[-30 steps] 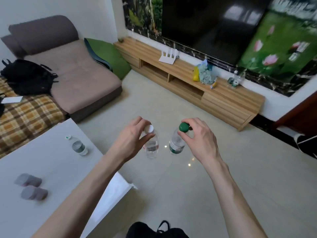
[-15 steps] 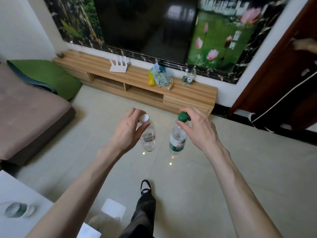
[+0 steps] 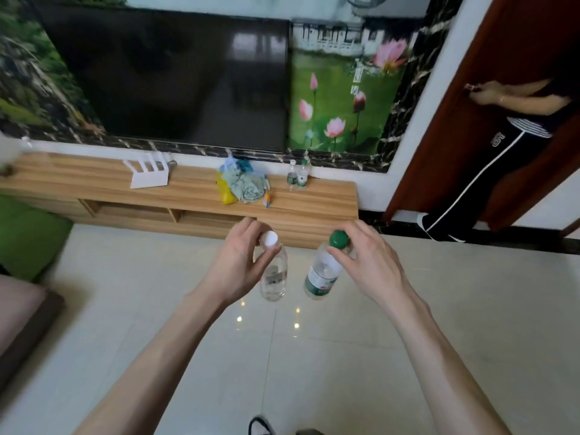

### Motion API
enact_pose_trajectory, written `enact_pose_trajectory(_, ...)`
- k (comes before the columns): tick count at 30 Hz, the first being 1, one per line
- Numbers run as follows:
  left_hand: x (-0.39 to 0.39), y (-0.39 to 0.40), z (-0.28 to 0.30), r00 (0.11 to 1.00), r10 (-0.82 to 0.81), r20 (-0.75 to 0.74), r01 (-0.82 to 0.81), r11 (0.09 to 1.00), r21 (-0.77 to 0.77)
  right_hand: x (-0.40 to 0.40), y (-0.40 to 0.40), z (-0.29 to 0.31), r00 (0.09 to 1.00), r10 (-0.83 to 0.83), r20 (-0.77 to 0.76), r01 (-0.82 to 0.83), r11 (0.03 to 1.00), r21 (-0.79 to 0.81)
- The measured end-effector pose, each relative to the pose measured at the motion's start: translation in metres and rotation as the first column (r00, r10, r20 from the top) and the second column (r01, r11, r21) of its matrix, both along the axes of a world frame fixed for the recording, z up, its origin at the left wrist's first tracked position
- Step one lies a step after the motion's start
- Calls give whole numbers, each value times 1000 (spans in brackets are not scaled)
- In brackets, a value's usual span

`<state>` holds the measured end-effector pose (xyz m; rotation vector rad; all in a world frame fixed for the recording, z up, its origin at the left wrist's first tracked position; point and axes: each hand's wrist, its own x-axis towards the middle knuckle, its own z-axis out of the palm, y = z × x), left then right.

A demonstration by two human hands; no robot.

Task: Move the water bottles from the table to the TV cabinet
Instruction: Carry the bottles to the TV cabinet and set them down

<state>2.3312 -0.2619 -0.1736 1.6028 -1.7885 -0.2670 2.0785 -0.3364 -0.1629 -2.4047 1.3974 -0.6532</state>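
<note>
My left hand (image 3: 240,265) grips a clear bottle with a white cap (image 3: 274,277) by its neck, and the bottle hangs over the floor tiles. A clear bottle with a green cap and green label (image 3: 321,274) hangs the same way from my right hand (image 3: 367,262). Both are held in front of the wooden TV cabinet (image 3: 314,204), a short way from its front. Two more water bottles (image 3: 298,177) stand on the cabinet's top near its right end. The table is out of view.
On the cabinet lie a white router (image 3: 147,175) and a pile of cloth with a yellow bag (image 3: 243,185). A large dark TV (image 3: 175,76) hangs above. A person in black trousers (image 3: 489,164) stands in the doorway at right. A green cushion (image 3: 28,237) lies at left.
The view has turned and advanced toward the TV cabinet, which is now closer and more face-on. The table has left the view. Both hands still carry their bottles.
</note>
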Motion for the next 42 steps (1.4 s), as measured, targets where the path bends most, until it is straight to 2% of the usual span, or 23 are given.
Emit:
enact_pose_trajectory(7, 17, -123, 0, 998, -38, 48, 39, 999, -14, 12, -108, 21, 996, -90, 16, 91, 993, -77)
enact_pose_trajectory(13, 16, -236, -15, 995, -83, 57, 86, 995, -43, 13, -206, 11, 991, -126, -34, 121, 983, -140)
enact_pose_trajectory(25, 1, -445, -31, 994, -83, 65, 82, 996, 24, 0, -413, -5, 997, -38, -73, 38, 999, 4)
enact_pose_trajectory(32, 1, -527, -36, 998, -56, 23, 54, 996, 66, 5, -504, -5, 995, -21, -99, 21, 1000, 0)
enact_pose_trajectory(38, 8, -586, -63, 999, -43, 9, 42, 995, 85, 17, -568, -18, 993, -26, -118, 31, 998, 45)
enact_pose_trajectory(42, 21, -637, -84, 998, -56, 24, 51, 985, 167, 29, -614, -34, 987, -21, -161, 35, 996, 84)
